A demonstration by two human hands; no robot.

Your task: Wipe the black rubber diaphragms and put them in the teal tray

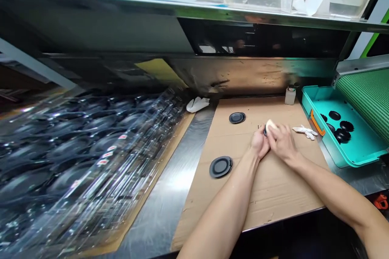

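Both hands meet above a cardboard sheet (288,186). My left hand (259,142) is closed round a small dark part (265,131), mostly hidden by the fingers. Pressed against that part is a whitish pad (270,125), pinched in my right hand (283,141). Left of the hands, two black round lids lie flat on the cardboard: a smaller one (237,117) farther back and a larger one (221,166) nearer to me. A crumpled white glove (305,132) rests just right of my right hand.
Clear plastic trays (115,170) with black round parts are stacked at left. A teal bin (352,149) at right holds several black parts, beside a green conveyor belt (367,93). A small bottle (290,95) stands at the back. White cloth (197,104) lies near the trays.
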